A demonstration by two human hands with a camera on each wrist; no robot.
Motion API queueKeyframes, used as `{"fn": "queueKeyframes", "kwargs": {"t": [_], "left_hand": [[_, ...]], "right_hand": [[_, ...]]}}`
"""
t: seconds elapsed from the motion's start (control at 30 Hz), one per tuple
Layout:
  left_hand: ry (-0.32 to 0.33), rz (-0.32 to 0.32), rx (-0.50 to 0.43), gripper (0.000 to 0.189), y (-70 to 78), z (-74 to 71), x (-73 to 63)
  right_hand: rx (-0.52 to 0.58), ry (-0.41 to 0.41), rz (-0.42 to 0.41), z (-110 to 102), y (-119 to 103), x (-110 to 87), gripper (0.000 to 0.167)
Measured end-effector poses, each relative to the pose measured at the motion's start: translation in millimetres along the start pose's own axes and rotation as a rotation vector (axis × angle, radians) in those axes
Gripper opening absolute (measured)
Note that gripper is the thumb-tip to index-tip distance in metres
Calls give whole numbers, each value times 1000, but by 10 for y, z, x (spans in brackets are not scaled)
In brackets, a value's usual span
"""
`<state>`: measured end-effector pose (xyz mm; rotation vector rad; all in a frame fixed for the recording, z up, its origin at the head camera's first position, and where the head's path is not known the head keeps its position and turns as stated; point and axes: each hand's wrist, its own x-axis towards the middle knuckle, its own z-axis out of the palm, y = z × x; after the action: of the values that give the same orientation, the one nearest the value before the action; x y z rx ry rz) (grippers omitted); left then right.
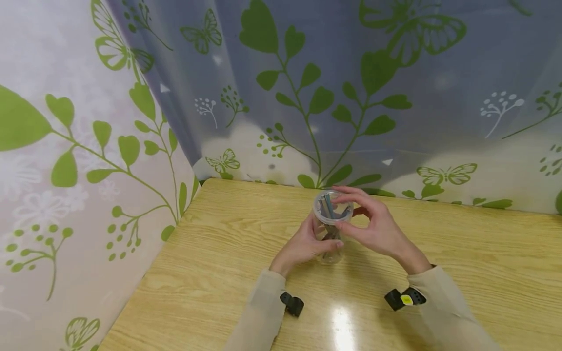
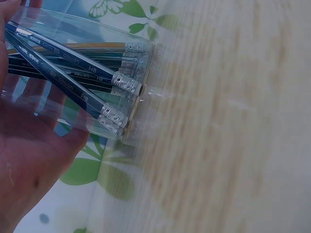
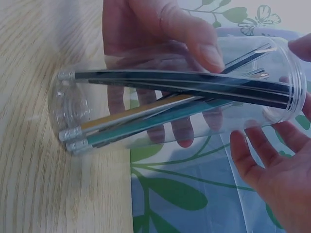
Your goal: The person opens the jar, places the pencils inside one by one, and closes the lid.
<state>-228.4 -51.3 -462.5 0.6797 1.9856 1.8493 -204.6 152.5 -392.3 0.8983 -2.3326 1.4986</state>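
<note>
A clear plastic jar point(image 1: 331, 229) stands upright on the table near its back edge, with several pencils point(image 3: 180, 92) leaning inside. Dark blue, teal and orange-yellow pencils show, their metal-banded eraser ends at the jar's bottom. The left hand point(image 1: 305, 243) wraps round the jar's body, with its thumb across the front. At the top, the right hand point(image 1: 375, 222) holds the jar's round rim point(image 1: 323, 220) between thumb and fingers. I cannot tell whether a clear lid covers the mouth. In the left wrist view, the left palm point(image 2: 34, 155) lies against the jar's side.
The wood-grain table point(image 1: 197, 273) extends to both sides of the jar. Behind it hangs a blue-grey and white curtain point(image 1: 263, 112) with green leaves and butterflies, and a pale patterned cloth point(image 1: 26, 195) borders the left. Dark straps point(image 1: 291, 304) circle both sleeves.
</note>
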Motion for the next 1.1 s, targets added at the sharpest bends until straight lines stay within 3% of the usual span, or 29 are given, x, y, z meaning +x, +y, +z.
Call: {"fn": "queueKeyframes", "kwargs": {"t": [0.43, 0.8, 1.1], "left_hand": [[-9, 9, -28, 93, -6, 3, 2], [-18, 10, -41, 94, -6, 10, 11], [-13, 11, -58, 94, -8, 16, -1]], "right_hand": [[-93, 96, 75, 83, -138, 9, 35], [-96, 33, 106, 38, -117, 20, 37], [-136, 87, 150, 101, -190, 30, 37]]}}
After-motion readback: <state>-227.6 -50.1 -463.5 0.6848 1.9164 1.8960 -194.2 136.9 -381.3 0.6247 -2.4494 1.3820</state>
